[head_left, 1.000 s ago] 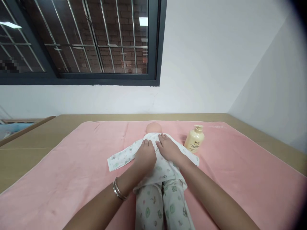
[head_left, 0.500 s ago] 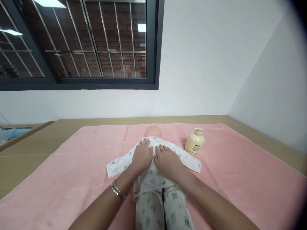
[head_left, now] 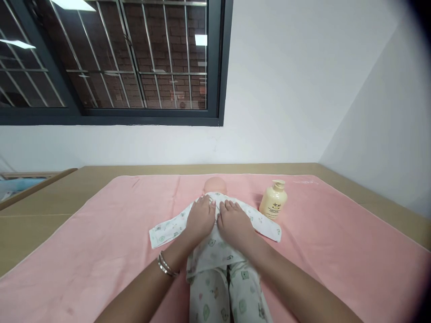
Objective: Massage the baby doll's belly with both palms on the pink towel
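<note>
Window with a dark metal frame and barred panes is occupying the upper left, brick showing behind the glass, above a plain white wall. Tan wooden platform is running along the left edge and behind the bedding. Pink soft towel-like mat is covering the platform from left to right. Silver metal bangles are sitting on the wrist of the left arm. Left hand is lying palm down, fingers flat and close together, pressing on the left side of the chest of a baby doll in a white cotton sleepsuit printed with small green animals; nothing is being pinched. Doll is lying on its back at the middle of the mat, its bare head pointing toward the wall, one empty-looking sleeve spreading out to each side, legs extending toward the camera. Right hand is resting flat just beside the left, fingers slightly spread, pressing on the right side of the doll's chest. Cream-coloured plastic pump bottle is standing upright on the mat, near the doll's right-hand sleeve, apart from both hands.
</note>
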